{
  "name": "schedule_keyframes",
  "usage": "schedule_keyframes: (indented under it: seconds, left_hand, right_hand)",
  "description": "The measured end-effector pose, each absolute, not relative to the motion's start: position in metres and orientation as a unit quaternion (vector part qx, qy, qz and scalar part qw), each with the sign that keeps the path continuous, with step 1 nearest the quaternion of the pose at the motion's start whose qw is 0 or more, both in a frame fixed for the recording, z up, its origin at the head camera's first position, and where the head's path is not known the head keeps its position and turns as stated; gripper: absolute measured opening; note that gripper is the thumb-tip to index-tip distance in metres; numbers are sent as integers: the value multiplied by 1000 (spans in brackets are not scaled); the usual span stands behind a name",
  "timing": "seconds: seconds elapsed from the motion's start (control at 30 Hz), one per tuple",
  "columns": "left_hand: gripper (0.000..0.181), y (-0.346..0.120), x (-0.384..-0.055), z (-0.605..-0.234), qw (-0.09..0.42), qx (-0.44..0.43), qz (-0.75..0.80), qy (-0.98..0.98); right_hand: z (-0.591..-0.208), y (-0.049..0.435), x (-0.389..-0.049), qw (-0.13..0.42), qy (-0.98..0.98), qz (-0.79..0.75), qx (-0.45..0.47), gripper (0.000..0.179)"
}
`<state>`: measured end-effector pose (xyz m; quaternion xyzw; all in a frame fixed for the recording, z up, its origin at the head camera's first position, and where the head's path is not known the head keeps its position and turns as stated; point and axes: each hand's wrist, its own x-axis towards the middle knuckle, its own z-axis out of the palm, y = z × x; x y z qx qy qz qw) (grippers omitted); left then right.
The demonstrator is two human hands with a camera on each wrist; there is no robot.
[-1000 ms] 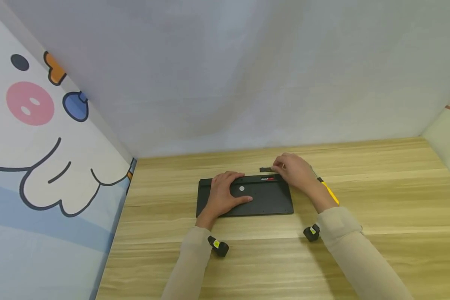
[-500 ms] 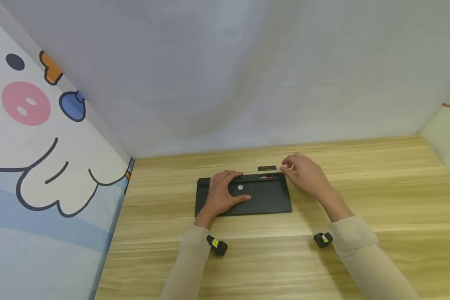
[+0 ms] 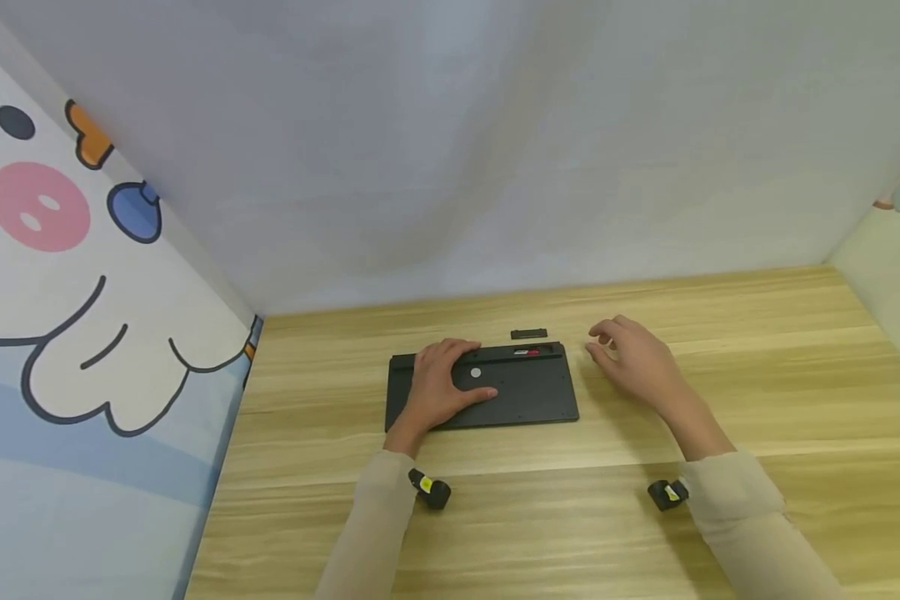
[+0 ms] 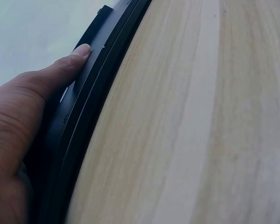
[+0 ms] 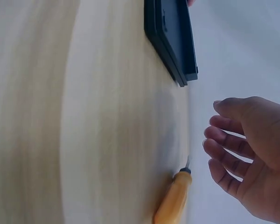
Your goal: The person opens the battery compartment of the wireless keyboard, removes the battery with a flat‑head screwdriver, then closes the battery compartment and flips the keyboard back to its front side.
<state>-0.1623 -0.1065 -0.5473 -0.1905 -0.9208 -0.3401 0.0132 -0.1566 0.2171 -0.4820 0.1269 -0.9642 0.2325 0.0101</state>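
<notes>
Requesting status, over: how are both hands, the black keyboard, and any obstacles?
Left hand resting on keyboard; right hand empty, apart from it. Keyboard face down, battery slot uncovered, small cover on table. No obstruction seen; yellow-handled tool near right hand.

Before me, my wood-grained table point(image 3: 525, 525) bore a flat black device point(image 3: 532, 400), a small black strip point(image 3: 528, 334) just behind it, and an orange-handled screwdriver point(image 5: 174, 198).

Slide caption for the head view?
Left grip on an upturned keyboard, cover lying behind its open slot, right grip empty.
</notes>
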Motion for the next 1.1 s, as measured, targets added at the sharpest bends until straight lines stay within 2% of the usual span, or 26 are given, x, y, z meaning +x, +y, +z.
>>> schedule_keyframes:
  seconds: [0.47, 1.1]
  left_hand:
    - [77, -107, -162, -546, 8, -186, -334, -924]
    - [77, -107, -161, -547, 11, -185, -335, -924]
  right_hand:
    - [-488, 245, -142, 20, -970, 228, 85, 30]
    - [-506, 262, -136, 5, -970, 237, 58, 25]
